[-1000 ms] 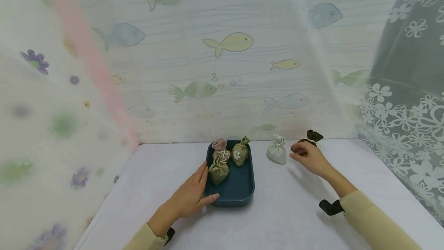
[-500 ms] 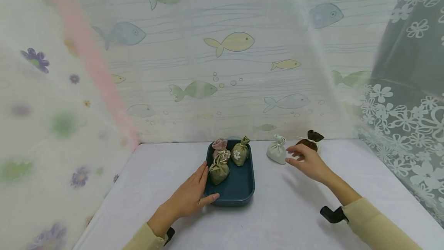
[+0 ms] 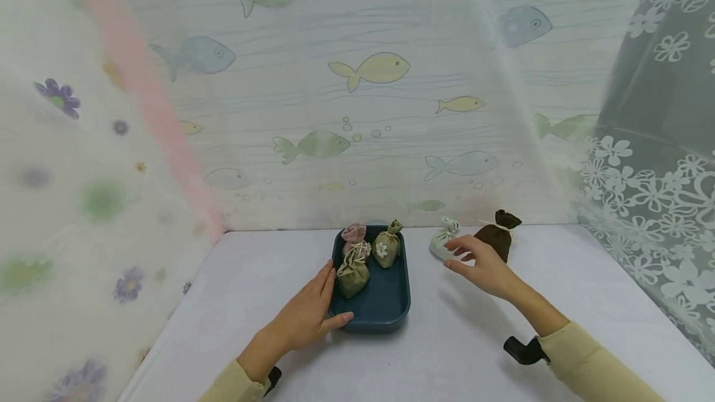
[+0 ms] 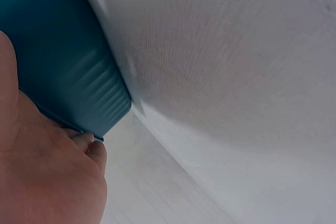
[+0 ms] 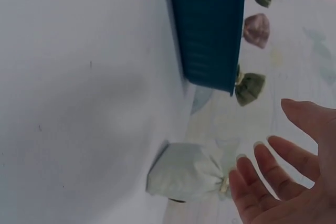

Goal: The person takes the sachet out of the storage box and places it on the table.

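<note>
A dark blue rectangular tray (image 3: 377,313) stands mid-table. My left hand (image 3: 301,314) rests against its left side, fingers straight along the wall and thumb at the near corner. Inside lie an olive drawstring pouch (image 3: 353,280) in front, a pink pouch (image 3: 354,234) behind it, and another olive pouch (image 3: 385,252) with a white flower. My right hand (image 3: 485,267) hovers right of the tray, fingers spread and holding nothing. It partly covers a pale grey-white pouch (image 3: 440,242); in the right wrist view, the fingertips overlap the tied neck of this pouch (image 5: 184,172).
Behind the right hand, a dark brown pouch (image 3: 496,237) with a light tie stands near the table's back edge. A white cloth covers the table (image 3: 251,272). Sheer fish-print curtain (image 3: 368,110) hangs behind, with floral fabric at both sides.
My right hand has moved left and slightly toward me, from in front of the brown pouch to the pale pouch, uncovering more of the brown one. The left hand and tray stay put.
</note>
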{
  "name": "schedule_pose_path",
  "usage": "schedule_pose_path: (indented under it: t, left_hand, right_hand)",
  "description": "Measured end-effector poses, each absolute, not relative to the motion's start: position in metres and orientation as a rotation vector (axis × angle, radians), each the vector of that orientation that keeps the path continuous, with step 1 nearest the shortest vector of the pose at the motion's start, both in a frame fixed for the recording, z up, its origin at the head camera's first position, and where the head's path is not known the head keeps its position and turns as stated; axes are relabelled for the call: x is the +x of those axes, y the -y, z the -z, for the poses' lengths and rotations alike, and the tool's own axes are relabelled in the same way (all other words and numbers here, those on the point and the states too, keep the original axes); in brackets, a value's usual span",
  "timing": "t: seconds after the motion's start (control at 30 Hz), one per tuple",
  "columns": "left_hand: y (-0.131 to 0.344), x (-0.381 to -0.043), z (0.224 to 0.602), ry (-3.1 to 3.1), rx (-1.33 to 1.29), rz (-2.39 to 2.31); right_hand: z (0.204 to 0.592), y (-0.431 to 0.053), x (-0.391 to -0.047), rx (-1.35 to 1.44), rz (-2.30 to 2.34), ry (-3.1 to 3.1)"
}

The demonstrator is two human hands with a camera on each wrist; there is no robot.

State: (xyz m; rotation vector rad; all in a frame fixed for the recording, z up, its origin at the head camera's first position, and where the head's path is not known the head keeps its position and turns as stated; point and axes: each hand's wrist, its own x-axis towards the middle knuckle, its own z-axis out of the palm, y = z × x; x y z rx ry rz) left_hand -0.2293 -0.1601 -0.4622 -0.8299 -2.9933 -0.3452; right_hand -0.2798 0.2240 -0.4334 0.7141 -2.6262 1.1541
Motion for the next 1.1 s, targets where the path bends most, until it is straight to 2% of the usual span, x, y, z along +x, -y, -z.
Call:
schedule_pose_path:
  t: [0.33, 1.1]
  left_hand:
    - [0.161, -0.228, 0.465, 3.001, -0.814, 0.351]
    - [0.160, -0.230, 0.462, 2.993, -0.838, 0.341]
  right_hand:
    - [0.432, -0.206, -0.278, 0.779, -1.230, 2.606]
    - [0.427, -0.133, -0.277, 0.941, -1.295, 2.647]
